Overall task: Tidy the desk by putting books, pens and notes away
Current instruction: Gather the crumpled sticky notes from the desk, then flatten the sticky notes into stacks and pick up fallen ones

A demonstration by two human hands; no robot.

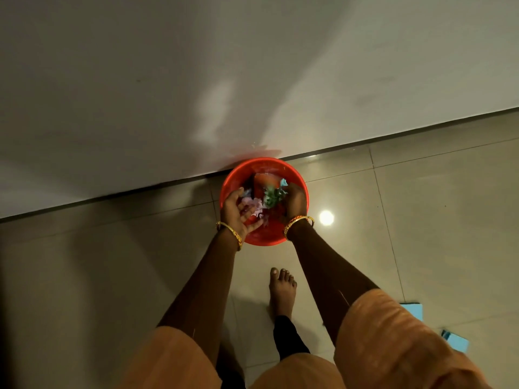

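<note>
A round red plastic bucket stands on the floor against the wall's base. Both my hands reach over its mouth. My left hand is palm up with fingers spread, and crumpled lilac paper scraps lie against its palm and fingers. My right hand has its fingers curled around crumpled green and pale blue paper scraps, which look blurred. More scraps and a dark object lie deeper in the bucket, partly hidden by my hands.
A plain white wall fills the upper view and meets the glossy beige tiled floor along a dark skirting line. My bare foot stands just behind the bucket. Two pale blue flat items lie on the floor at lower right.
</note>
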